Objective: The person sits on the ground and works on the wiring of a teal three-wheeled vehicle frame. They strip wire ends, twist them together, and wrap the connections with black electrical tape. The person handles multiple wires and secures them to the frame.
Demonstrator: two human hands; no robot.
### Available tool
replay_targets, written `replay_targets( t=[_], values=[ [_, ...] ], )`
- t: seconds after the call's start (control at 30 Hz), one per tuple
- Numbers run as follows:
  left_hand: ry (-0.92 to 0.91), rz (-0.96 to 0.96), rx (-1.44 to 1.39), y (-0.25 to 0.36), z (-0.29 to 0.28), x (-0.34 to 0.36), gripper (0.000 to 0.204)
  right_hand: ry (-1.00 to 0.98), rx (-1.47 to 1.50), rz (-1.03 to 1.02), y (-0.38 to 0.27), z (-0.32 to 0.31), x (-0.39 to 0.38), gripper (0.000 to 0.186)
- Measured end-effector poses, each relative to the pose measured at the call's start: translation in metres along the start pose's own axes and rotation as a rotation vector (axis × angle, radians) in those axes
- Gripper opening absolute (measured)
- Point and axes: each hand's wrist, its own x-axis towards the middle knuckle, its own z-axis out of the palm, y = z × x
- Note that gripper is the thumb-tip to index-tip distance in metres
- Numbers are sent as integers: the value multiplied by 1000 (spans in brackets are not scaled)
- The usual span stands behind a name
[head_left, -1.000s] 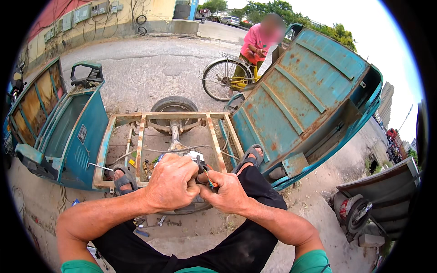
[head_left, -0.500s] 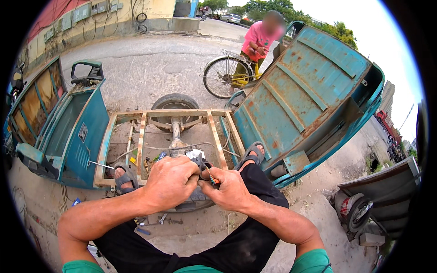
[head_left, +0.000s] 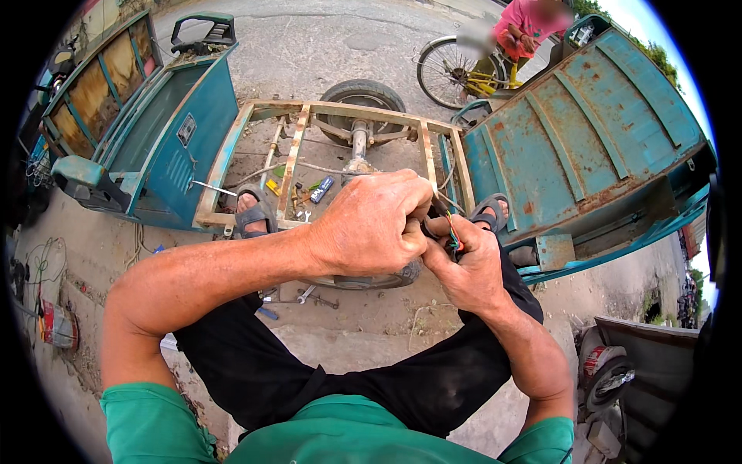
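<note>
A bundle of thin coloured wires (head_left: 454, 238), with red, green and yellow strands, loops out between my hands in front of my body. My right hand (head_left: 478, 267) is closed round it, thumb and fingers pinched together. Against it sits my left hand (head_left: 375, 224), its fingers curled tight; its back hides whatever they grip. A dark cable end (head_left: 440, 204) shows just beyond the left knuckles, beside the wires. Below and past the hands lies a rusty, pale-painted vehicle frame (head_left: 292, 158) with an axle (head_left: 359, 143) and a wheel (head_left: 363, 100).
A teal vehicle body (head_left: 572, 147) leans at the right, and a teal cab section (head_left: 170, 147) stands at the left. Wrenches (head_left: 307, 294) and a small blue box (head_left: 321, 189) lie on the ground. Beyond the frame, a person in pink (head_left: 525, 35) stands by a yellow bicycle (head_left: 479, 81).
The view has tilted downward and shifted left, so the surroundings appear higher and further right. Both hands stay together at the wires, with the left hand's back now covering more of the frame.
</note>
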Motion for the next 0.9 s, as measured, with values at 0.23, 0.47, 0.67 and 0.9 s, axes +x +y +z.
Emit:
replay_targets(
  t=[0.23, 0.47, 0.67, 0.9],
  values=[
    [-16, -63, -61, 2, -4, 4, 11, 14, 0, -13, -4, -4, -1, 21],
    [-152, -274, -271, 3, -21, 6, 16, 59, 25, 38, 0, -8, -4, 21],
    [-166, -290, -248, 8, -18, 4, 19, 60, 36, 54, 4, -7, -4, 22],
    [-66, 2, -35, -1, -9, 2, 13, 49, 23, 41, 1, -5, -3, 22]
  ],
)
